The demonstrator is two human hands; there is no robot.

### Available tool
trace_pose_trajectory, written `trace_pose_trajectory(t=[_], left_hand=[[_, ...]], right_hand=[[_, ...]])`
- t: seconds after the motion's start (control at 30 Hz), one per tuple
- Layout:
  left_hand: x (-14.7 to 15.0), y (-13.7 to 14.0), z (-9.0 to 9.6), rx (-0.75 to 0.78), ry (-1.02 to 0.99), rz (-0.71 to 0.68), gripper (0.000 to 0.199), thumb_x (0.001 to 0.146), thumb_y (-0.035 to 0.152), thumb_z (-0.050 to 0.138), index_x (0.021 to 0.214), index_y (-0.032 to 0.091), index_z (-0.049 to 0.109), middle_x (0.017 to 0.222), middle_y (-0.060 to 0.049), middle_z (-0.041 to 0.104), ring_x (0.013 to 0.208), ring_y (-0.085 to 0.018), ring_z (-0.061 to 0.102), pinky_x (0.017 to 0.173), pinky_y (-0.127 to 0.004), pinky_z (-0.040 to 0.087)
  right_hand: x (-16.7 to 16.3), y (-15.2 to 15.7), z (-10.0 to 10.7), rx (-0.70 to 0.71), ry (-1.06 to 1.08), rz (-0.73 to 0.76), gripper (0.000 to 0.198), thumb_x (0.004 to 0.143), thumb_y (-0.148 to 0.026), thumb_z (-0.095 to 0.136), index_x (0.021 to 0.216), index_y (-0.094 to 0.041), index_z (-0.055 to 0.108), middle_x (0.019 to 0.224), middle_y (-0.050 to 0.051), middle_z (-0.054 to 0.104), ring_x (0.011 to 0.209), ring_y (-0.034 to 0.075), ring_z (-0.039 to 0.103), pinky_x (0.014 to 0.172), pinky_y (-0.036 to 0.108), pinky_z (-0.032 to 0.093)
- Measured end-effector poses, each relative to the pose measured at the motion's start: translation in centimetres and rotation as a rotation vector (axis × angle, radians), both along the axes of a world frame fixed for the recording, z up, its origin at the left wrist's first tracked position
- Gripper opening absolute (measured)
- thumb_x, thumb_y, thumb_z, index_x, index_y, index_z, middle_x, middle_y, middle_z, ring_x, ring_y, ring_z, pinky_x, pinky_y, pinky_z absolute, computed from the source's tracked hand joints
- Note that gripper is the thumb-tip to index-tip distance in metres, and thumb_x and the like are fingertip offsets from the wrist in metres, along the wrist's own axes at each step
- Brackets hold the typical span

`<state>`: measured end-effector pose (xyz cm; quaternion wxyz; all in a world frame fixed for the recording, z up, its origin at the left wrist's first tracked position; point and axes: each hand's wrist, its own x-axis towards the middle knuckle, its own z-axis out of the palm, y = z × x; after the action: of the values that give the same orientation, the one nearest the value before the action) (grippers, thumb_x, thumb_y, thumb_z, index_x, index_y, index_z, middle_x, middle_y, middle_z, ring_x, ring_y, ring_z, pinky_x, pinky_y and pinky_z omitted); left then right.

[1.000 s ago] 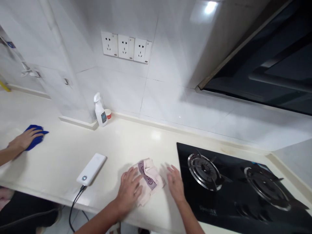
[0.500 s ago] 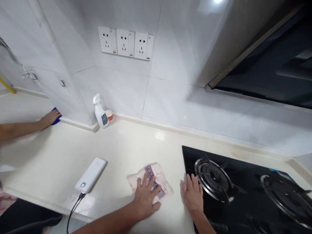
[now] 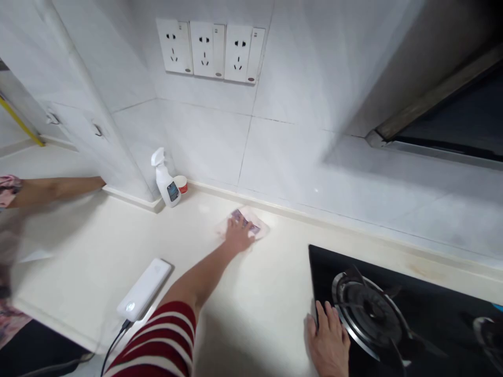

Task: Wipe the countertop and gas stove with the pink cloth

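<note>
My left hand [image 3: 238,236] lies with fingers spread on top of a pale pink cloth [image 3: 257,219] with a purple printed band, pressing it to the cream countertop [image 3: 251,293] near the back wall. My left arm, in a red and white striped sleeve, stretches forward. Fingers apart, my right hand [image 3: 329,337] rests on the left edge of the black gas cooktop [image 3: 320,267], beside the near burner [image 3: 369,309]. It holds nothing.
A white spray bottle [image 3: 167,180] and a small red and white tub [image 3: 181,184] stand in the corner. A white power bank [image 3: 145,288] with a black cable lies at left. Another person's arm [image 3: 58,189] reaches behind the wall pillar. A range hood [image 3: 440,115] hangs at upper right.
My left hand has slid the cloth forward across the counter toward the wall. My right hand stays at the cooktop edge. The other person's hand has moved behind the pillar.
</note>
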<state>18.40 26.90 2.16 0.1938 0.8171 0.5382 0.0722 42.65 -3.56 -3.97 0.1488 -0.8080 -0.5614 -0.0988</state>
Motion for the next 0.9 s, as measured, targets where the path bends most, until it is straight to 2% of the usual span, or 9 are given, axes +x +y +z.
trace_pose_trajectory(t=[0.1, 0.13, 0.27, 0.4, 0.5, 0.6, 0.67, 0.8, 0.9], left_hand=[[-5.2, 3.1, 0.2, 0.028, 0.027, 0.163, 0.066, 0.100, 0.046, 0.035, 0.153, 0.007, 0.037, 0.165, -0.023, 0.013, 0.149, -0.050, 0.004, 0.114, -0.061, 0.001], [-6.9, 3.8, 0.3, 0.027, 0.037, 0.222, 0.066, 0.100, 0.046, 0.034, 0.153, 0.007, 0.036, 0.165, -0.024, 0.012, 0.149, -0.051, 0.003, 0.114, -0.062, 0.001], [-12.0, 4.8, 0.7, -0.005, 0.094, 0.467, 0.072, 0.093, 0.055, 0.047, 0.155, 0.022, 0.036, 0.167, -0.016, 0.017, 0.151, -0.048, 0.007, 0.117, -0.065, 0.007], [-13.0, 2.4, 0.6, -0.018, 0.137, 0.574, 0.069, 0.093, 0.056, 0.044, 0.156, 0.029, 0.035, 0.168, -0.011, 0.017, 0.152, -0.047, 0.007, 0.117, -0.066, 0.009], [-11.6, -2.8, -0.1, 0.040, 0.145, 0.522, 0.064, 0.092, 0.053, 0.048, 0.152, 0.034, 0.041, 0.167, -0.010, 0.021, 0.152, -0.047, 0.009, 0.116, -0.066, 0.011], [-10.3, -10.6, -1.2, 0.164, 0.098, 0.331, 0.061, 0.088, 0.050, 0.058, 0.147, 0.037, 0.050, 0.165, -0.009, 0.026, 0.150, -0.048, 0.014, 0.116, -0.065, 0.014], [-10.5, -16.4, -1.8, 0.202, 0.056, 0.201, 0.061, 0.085, 0.048, 0.062, 0.145, 0.040, 0.051, 0.165, -0.007, 0.028, 0.150, -0.047, 0.015, 0.115, -0.067, 0.016], [-14.0, -26.3, -1.8, 0.173, 0.046, 0.003, 0.075, 0.077, 0.032, 0.069, 0.148, 0.040, 0.046, 0.166, -0.007, 0.026, 0.151, -0.045, 0.014, 0.114, -0.068, 0.020], [-17.5, -30.6, -1.1, 0.078, 0.081, -0.033, 0.085, 0.070, 0.027, 0.071, 0.149, 0.042, 0.043, 0.166, -0.005, 0.025, 0.151, -0.045, 0.014, 0.112, -0.067, 0.026]], right_hand=[[-0.2, 0.1, 0.1, -0.001, -0.013, -0.011, 0.072, 0.095, -0.055, 0.020, 0.143, -0.012, 0.052, 0.151, 0.019, 0.046, 0.144, 0.035, 0.035, 0.113, 0.057, 0.032], [-0.2, 0.1, 0.2, -0.002, -0.016, -0.014, 0.072, 0.095, -0.054, 0.020, 0.143, -0.011, 0.052, 0.151, 0.020, 0.045, 0.144, 0.035, 0.035, 0.113, 0.057, 0.031], [-0.2, 0.1, 0.5, -0.019, -0.028, -0.004, 0.068, 0.097, -0.051, 0.022, 0.143, -0.011, 0.051, 0.151, 0.019, 0.045, 0.144, 0.035, 0.036, 0.112, 0.057, 0.032], [-0.4, 0.1, 1.0, -0.012, -0.050, 0.003, 0.065, 0.099, -0.048, 0.023, 0.140, -0.009, 0.052, 0.150, 0.020, 0.046, 0.142, 0.036, 0.037, 0.111, 0.057, 0.032], [-0.6, 0.1, 1.2, -0.008, -0.051, 0.008, 0.064, 0.099, -0.047, 0.023, 0.140, -0.008, 0.052, 0.149, 0.021, 0.046, 0.142, 0.036, 0.037, 0.111, 0.057, 0.032], [-0.7, 0.0, 1.3, 0.004, -0.048, 0.008, 0.063, 0.098, -0.046, 0.024, 0.141, -0.009, 0.051, 0.148, 0.021, 0.047, 0.141, 0.036, 0.038, 0.111, 0.058, 0.033], [-0.7, 0.0, 1.3, 0.006, -0.039, 0.010, 0.064, 0.097, -0.047, 0.026, 0.141, -0.009, 0.051, 0.147, 0.021, 0.048, 0.141, 0.037, 0.038, 0.110, 0.059, 0.034], [-0.7, -0.2, 1.4, -0.012, -0.019, 0.016, 0.065, 0.096, -0.049, 0.027, 0.141, -0.010, 0.051, 0.148, 0.021, 0.047, 0.140, 0.038, 0.039, 0.109, 0.060, 0.035], [-0.9, -0.2, 1.6, -0.011, -0.024, 0.013, 0.065, 0.096, -0.049, 0.026, 0.142, -0.010, 0.050, 0.149, 0.021, 0.046, 0.141, 0.038, 0.038, 0.110, 0.060, 0.033]])
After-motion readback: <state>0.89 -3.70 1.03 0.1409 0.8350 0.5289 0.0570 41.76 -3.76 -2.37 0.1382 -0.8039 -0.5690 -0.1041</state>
